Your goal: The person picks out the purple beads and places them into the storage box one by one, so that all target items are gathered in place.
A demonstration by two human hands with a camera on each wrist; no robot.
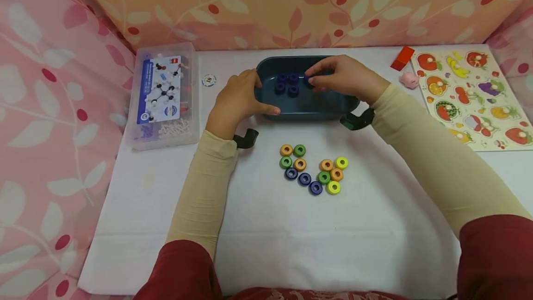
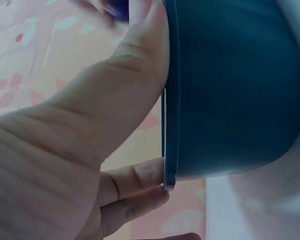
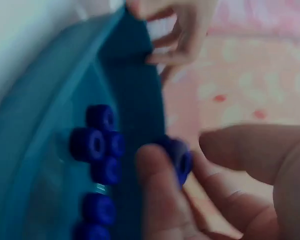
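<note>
A dark teal tray (image 1: pixel 316 105) stands at the back of the table with several dark blue ring beads (image 1: pixel 293 90) on its floor, most of them grouped toward its left half. My left hand (image 1: pixel 238 98) grips the tray's left end, thumb over the front rim and fingers at the left rim. Over the inside of the tray, my right hand (image 1: pixel 347 78) pinches one dark blue ring bead (image 3: pixel 181 159) between thumb and fingers. In the left wrist view, the tray's outer wall (image 2: pixel 235 90) fills the right side.
Orange, green, yellow and dark blue rings (image 1: pixel 305 178) lie in front of the tray. A clear case (image 1: pixel 189 128) and a round token (image 1: pixel 209 80) are at the left. Rightward are a red block (image 1: pixel 402 58), a pink figure (image 1: pixel 409 79) and a fruit board (image 1: pixel 474 91).
</note>
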